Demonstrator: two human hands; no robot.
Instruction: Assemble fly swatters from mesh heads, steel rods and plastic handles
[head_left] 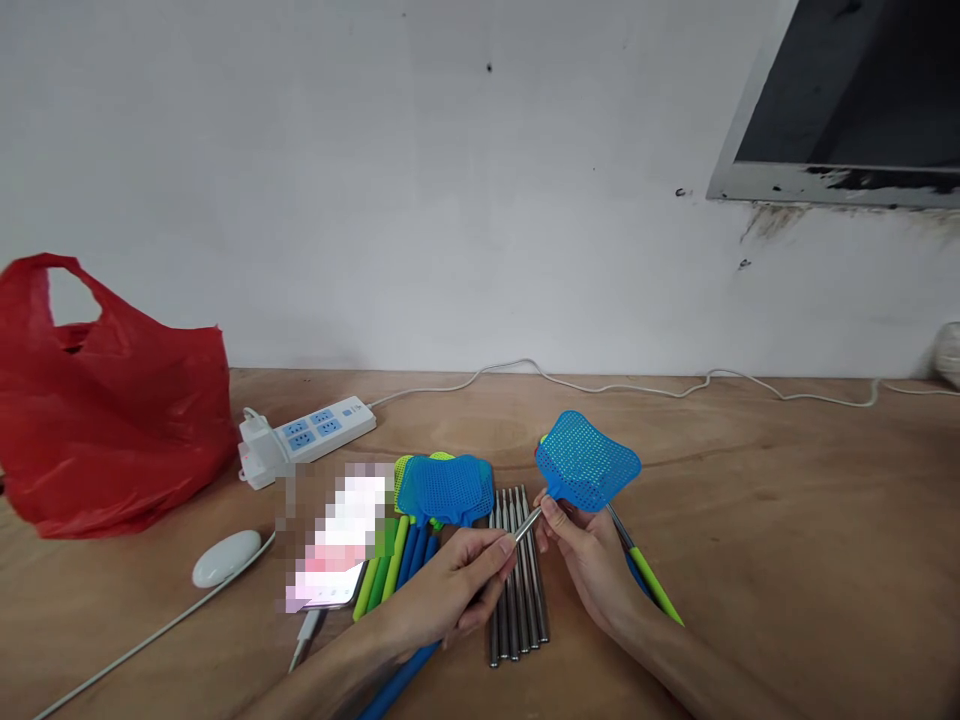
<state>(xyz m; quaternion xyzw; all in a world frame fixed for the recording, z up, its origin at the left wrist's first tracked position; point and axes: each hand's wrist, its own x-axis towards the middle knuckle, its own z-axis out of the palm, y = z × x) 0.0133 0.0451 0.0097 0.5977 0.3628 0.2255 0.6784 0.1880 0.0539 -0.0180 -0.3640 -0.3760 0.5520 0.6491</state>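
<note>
My left hand [469, 585] is closed around a metal rod, and a blue handle [401, 685] sticks out below it. My right hand [589, 560] pinches the neck of a blue fly swatter head [587, 462], where the rod's tip meets it. Whether the rod sits fully inside the neck is hidden by the fingers. Under and between my hands lie several bare metal rods [517, 600], side by side. Left of them are blue swatter heads [450, 488] stacked over yellow-green ones, beside green and blue handles [382, 580]. A yellow-green handle [656, 587] lies behind my right wrist.
A phone [337, 560] with a lit, pixelated screen lies at left, its cable plugged in. Near it are a white mouse-like oval object [226, 558] and a white power strip [322, 428]. A red plastic bag [127, 420] stands far left. A white cord [600, 387] runs along the wall.
</note>
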